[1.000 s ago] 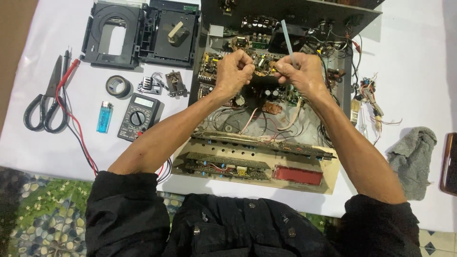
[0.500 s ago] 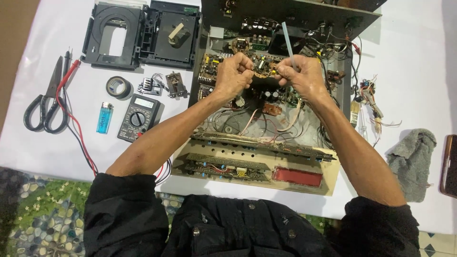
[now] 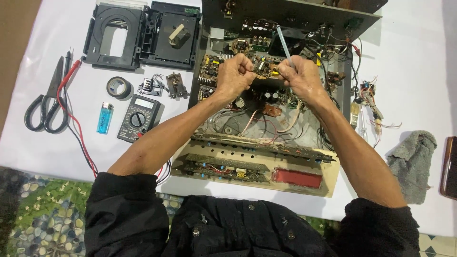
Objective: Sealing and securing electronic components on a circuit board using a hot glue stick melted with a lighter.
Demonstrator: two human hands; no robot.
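Note:
An opened electronic chassis [image 3: 333, 19] full of boards and wires lies on the white table in front of me. Over its middle, my left hand [image 3: 234, 76] pinches the left edge of a small brown circuit board [image 3: 262, 71]. My right hand [image 3: 301, 78] is closed at the board's right edge and grips a thin pale blue-grey rod [image 3: 284, 45] that sticks up and away from me. The detached front panel [image 3: 257, 164], with a red display window, lies along the chassis's near side under my forearms.
Left of the chassis lie a black disc-drive mechanism [image 3: 143, 33], a tape roll [image 3: 119, 87], a multimeter [image 3: 138, 118] with red and black leads, a blue lighter [image 3: 104, 118] and scissors [image 3: 45, 102]. A grey rag [image 3: 412, 159] and a dark phone [image 3: 450, 166] lie at the right.

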